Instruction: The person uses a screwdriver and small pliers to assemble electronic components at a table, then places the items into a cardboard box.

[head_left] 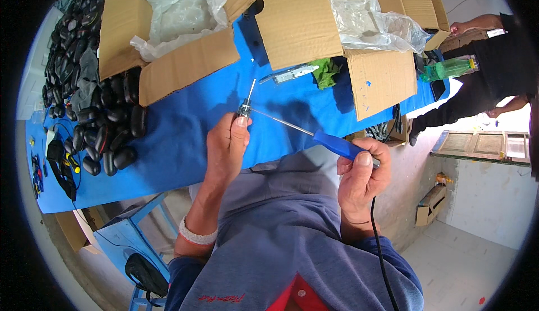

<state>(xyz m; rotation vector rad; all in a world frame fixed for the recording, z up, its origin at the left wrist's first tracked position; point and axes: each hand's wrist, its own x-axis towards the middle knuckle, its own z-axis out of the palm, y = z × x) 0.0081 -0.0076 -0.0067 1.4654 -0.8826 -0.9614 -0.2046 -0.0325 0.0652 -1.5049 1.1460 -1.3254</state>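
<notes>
My left hand is closed on a small dark cylindrical part, pinched between thumb and fingers. A thin metal rod sticks up from its far end. My right hand grips a screwdriver by its blue handle. The screwdriver's slender metal shaft points left, and its tip reaches the side of the dark part; whether it touches cannot be made out. Both hands are held over the near side of a table with a blue cover.
Two open cardboard boxes with clear plastic liners stand at the back. Between them lie a white metal strip and a green cloth. Black rounded devices pile up on the left. A green bottle and a person are at right.
</notes>
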